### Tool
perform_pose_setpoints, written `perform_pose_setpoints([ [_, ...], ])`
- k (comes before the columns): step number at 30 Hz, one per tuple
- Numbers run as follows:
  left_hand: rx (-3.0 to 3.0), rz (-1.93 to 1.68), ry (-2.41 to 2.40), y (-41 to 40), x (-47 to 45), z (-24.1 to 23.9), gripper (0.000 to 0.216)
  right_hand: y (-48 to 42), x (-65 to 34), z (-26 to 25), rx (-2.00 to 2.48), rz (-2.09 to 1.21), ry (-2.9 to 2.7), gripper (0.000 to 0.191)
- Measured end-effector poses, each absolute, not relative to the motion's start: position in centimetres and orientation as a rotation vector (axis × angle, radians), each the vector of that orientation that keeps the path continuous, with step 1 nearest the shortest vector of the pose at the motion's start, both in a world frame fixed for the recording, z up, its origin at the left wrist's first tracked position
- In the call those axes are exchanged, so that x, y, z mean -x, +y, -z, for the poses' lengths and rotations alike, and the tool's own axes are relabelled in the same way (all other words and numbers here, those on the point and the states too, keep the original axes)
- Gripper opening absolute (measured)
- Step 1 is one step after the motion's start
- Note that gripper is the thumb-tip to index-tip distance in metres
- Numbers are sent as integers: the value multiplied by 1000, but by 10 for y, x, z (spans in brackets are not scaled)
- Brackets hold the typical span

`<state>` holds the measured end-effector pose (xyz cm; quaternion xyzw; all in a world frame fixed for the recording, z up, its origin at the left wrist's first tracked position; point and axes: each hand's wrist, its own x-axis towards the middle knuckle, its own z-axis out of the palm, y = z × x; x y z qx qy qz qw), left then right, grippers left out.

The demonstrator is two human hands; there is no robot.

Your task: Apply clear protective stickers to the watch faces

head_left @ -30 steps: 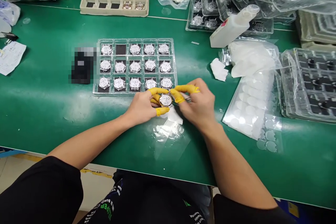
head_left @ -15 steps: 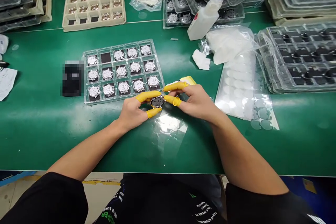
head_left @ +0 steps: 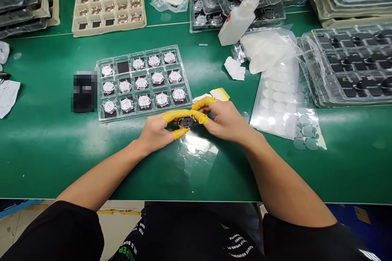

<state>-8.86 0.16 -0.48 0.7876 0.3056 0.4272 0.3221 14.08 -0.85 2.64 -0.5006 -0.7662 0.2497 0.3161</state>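
Observation:
Both my hands meet above the green bench, each with yellow finger cots. My left hand [head_left: 154,132] and my right hand [head_left: 225,120] pinch a round watch case [head_left: 185,122] by its edges, its dark side facing up. Just left of my hands lies a clear blister tray [head_left: 147,115] of silver watch cases on black pads, with one pocket [head_left: 123,67] holding only a black pad. A clear film sheet [head_left: 196,147] lies under my hands.
A sheet of round clear stickers [head_left: 278,106] lies to the right, beyond it stacked blister trays [head_left: 352,63]. At the back stand a white bottle [head_left: 239,20] and a pulp tray [head_left: 107,8]. A blurred black object [head_left: 85,91] lies left of the tray.
Over the last second the watch case has turned from its white face to its dark side. My view has shifted, and a yellow-edged slip now shows beyond my right hand.

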Motion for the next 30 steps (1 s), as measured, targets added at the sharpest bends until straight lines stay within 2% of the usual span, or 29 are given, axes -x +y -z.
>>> perform_pose_setpoints([
  [9,-2080,-1083,854,2,90,7,36,-10,-142,-23,1272,-458,-2086,9],
  [16,-1855,-1051,781,3,86,5,41,-11,-138,-10,1359,68,-2192,13],
  [18,-1742,-1029,751,4,85,5,44,-11,-137,-5,1469,129,-2185,15],
  [22,-1560,-944,777,5,85,4,54,-11,-133,0,1688,52,-2134,24],
  [27,-1512,-862,800,4,86,-1,56,-10,-134,-3,1773,-172,-1945,40],
  [30,-1381,-842,875,6,84,-3,59,-8,-139,-11,1705,-222,-1800,38],
])
